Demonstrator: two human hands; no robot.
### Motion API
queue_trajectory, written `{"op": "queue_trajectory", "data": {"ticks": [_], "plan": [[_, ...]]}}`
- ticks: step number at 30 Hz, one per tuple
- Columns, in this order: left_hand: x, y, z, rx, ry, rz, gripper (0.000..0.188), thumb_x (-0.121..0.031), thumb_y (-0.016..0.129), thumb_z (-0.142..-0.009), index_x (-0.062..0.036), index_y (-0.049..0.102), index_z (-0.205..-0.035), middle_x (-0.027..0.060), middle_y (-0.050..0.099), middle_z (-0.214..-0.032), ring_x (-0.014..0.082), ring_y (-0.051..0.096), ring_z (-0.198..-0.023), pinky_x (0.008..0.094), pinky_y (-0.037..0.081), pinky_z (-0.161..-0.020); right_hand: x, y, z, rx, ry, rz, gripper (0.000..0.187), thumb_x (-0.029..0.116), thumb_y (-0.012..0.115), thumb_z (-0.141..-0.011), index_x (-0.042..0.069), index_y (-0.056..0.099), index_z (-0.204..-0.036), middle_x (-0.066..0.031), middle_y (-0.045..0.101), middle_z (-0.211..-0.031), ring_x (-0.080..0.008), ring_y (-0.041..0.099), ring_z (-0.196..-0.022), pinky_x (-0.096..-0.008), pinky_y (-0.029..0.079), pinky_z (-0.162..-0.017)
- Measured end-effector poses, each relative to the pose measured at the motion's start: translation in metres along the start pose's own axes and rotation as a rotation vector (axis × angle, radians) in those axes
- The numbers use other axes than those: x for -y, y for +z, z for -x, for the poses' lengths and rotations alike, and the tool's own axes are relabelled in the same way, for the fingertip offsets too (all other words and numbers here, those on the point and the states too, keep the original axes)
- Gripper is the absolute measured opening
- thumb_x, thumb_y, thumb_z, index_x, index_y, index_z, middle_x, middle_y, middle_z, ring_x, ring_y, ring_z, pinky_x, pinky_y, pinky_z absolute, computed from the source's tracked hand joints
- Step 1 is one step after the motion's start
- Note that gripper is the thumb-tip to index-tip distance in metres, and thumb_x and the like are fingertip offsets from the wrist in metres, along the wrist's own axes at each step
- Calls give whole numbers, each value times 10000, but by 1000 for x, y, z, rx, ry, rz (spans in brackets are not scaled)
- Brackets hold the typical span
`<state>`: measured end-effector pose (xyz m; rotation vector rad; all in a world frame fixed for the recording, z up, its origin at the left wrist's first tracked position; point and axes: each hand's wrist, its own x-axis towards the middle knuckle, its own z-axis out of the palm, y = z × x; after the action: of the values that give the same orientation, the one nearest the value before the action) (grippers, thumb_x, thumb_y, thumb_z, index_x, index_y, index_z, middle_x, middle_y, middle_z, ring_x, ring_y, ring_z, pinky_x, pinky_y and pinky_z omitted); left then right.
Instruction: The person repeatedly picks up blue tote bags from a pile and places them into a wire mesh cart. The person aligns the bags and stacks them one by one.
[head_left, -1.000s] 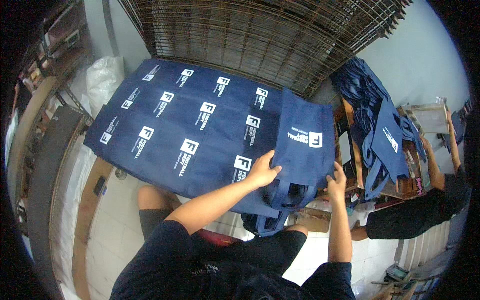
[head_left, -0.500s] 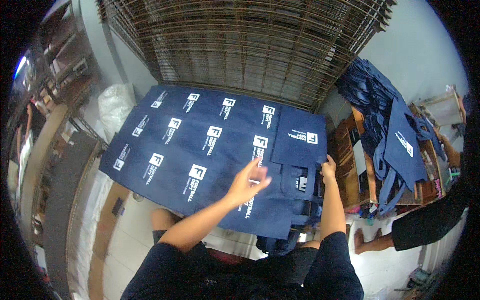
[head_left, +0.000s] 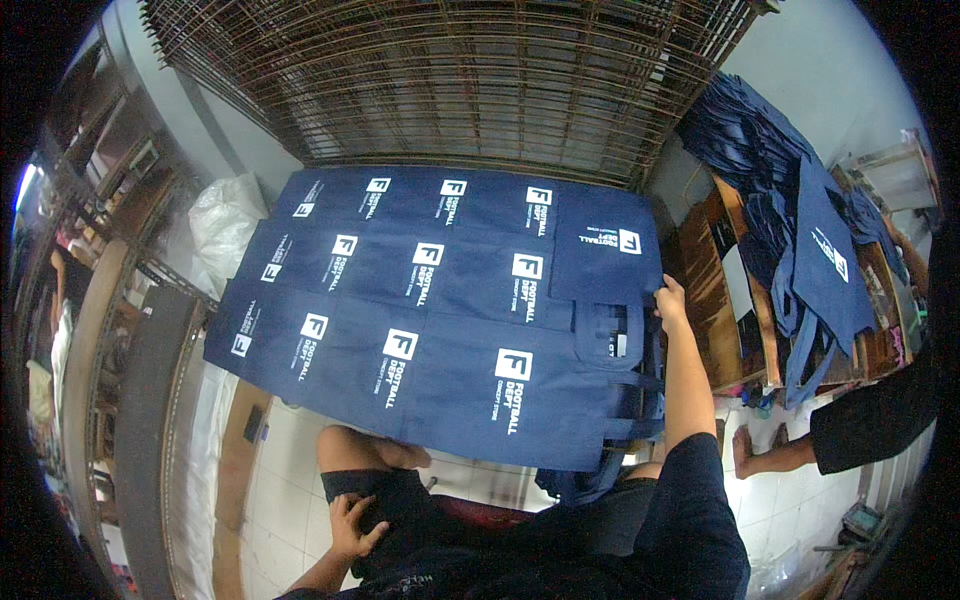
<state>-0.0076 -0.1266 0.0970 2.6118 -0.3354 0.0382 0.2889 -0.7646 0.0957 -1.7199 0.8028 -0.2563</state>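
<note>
Several navy blue tote bags with white print lie overlapped in rows before me, covering a broad surface. My right hand (head_left: 671, 298) is closed at the right edge of the far-right tote bag (head_left: 598, 270), its fingers curled on the fabric beside the handle. A nearer tote bag (head_left: 550, 420) lies flat with its handle straps toward the right. My left hand (head_left: 357, 526) rests on my thigh, away from the bags, with its fingers spread and nothing in it.
A rusty wire rack (head_left: 450, 80) stands behind the bags. At right, a heap of navy bags (head_left: 745, 140) lies on a wooden cabinet (head_left: 715, 330), with another person's leg (head_left: 780, 460) below. A white plastic sack (head_left: 228, 225) and shelving (head_left: 150, 400) are at left.
My left hand has drawn back from over the near bags to my thigh. The far-right bag now lies flatter and further over, with my right hand still at its edge.
</note>
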Motion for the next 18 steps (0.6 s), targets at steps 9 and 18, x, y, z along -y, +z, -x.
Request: {"op": "queue_trajectory", "data": {"ticks": [9, 18], "plan": [[4, -1, -9, 14, 16, 66, 533, -454, 702, -660, -66, 642, -1020, 127, 484, -888, 306, 460, -854, 405, 347, -763, -3, -3, -1, 24, 11, 9, 589, 14, 408, -756, 77, 433, -1341, -64, 582, -992, -138, 489, -719, -279, 365, -514], [4, 2, -9, 9, -8, 56, 533, -456, 703, -647, -77, 647, -1017, 125, 479, -885, 302, 455, -849, 404, 342, -759, 2, 0, 3, 48, 13, -8, 603, 18, 403, -760, 78, 406, -1360, -75, 589, -1016, -166, 512, -793, -330, 402, -657]]}}
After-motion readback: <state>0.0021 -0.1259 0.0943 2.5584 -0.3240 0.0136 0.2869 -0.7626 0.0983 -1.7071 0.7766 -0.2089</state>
